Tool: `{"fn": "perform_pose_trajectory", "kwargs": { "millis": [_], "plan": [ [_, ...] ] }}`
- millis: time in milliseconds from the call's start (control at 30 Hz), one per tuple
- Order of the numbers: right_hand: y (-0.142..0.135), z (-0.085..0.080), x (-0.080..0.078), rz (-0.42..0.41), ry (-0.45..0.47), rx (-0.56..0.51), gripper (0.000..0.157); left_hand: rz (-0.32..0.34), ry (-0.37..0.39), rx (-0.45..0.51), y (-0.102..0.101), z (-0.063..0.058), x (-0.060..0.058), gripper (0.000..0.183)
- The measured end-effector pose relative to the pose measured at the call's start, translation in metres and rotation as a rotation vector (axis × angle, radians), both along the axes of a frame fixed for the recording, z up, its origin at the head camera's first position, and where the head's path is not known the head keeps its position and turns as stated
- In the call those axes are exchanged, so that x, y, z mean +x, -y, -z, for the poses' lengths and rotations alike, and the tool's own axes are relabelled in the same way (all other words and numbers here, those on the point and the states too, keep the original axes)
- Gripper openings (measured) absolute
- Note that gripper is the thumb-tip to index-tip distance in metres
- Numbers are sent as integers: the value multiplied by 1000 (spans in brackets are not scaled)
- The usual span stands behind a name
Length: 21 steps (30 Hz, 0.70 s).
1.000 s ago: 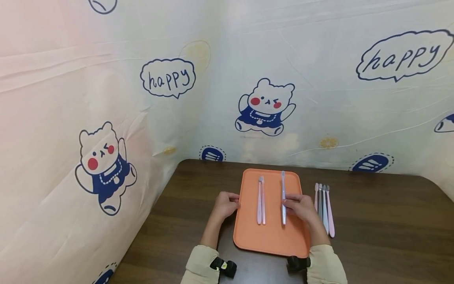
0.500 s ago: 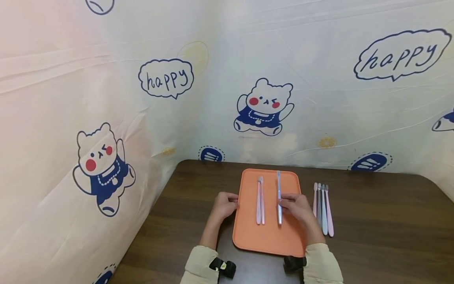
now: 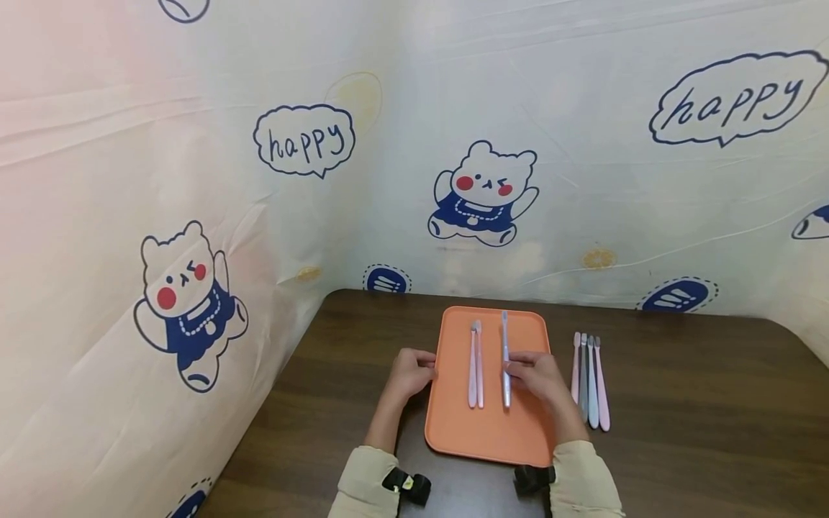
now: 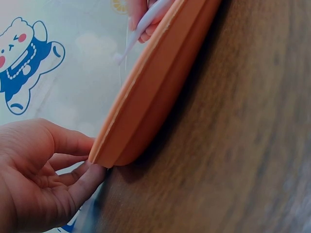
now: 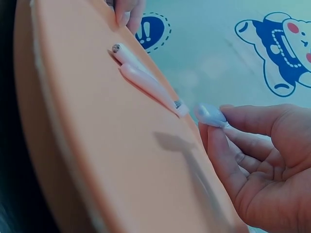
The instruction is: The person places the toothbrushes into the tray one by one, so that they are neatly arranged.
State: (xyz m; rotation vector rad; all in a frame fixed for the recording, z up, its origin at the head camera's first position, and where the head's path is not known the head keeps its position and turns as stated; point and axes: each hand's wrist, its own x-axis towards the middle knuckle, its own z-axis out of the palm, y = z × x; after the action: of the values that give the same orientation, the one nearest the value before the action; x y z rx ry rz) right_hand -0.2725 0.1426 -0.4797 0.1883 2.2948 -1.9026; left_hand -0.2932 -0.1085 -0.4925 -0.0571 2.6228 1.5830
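Observation:
Between thumb and fingers, my right hand (image 3: 540,378) pinches a pale lilac-blue toothbrush (image 3: 506,334), its head pointing to the far side. It is held above an orange tray (image 3: 456,432); in the right wrist view its shadow falls on the tray and the rounded handle end (image 5: 209,115) faces the camera. Two pink toothbrushes (image 3: 476,378) lie side by side on the tray, left of the held one. My left hand (image 3: 410,373) grips the tray's left rim, with thumb and fingers at its edge (image 4: 104,155) in the left wrist view.
Right of the tray, several toothbrushes (image 3: 593,392), pink, grey and blue, lie in a row on the dark wooden table (image 3: 699,403). A cloth (image 3: 583,180) printed with bears hangs behind the table and along its left side.
My right hand has carried the lilac-blue toothbrush a little to the left over the tray, nearer to the two pink ones. The left hand stays at the rim.

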Motion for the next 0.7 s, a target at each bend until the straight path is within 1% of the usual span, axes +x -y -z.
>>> {"fn": "perform_pose_trajectory", "kwargs": {
  "millis": [167,433,700],
  "plan": [
    [3,0,-1,9,2,23,39,5,-3,2,0,0,0,26],
    [6,2,-2,14,-7,25,38,9,-3,5,1,1,-1,26],
    [10,5,-3,35,-19,-7,37,12,-9,-3,0,1,0,26]
  ]
}}
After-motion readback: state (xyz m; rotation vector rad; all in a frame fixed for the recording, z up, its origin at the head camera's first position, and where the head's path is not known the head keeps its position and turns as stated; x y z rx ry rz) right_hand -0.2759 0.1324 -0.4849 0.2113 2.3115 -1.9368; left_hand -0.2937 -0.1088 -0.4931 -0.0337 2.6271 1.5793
